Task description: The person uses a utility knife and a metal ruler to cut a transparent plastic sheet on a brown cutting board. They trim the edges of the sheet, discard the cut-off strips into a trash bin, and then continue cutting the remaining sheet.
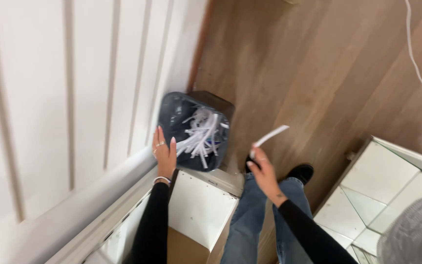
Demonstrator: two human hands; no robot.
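Head view: right hand [263, 171] pinching a white paper strip [271, 135] just right of the dark bin [195, 131], already full of paper shreds [200, 137]. Left hand [164, 154] open, fingers spread, seemingly at the bin's rim. Mid-disposal, probably; strip needing carrying leftward over the opening.

Long black sleeves, blue jeans, black shoes — rings and a thin bracelet on the left hand [164, 155].

Dark bin [172, 115] (white shreds [199, 137]), blue jeans [247, 220]
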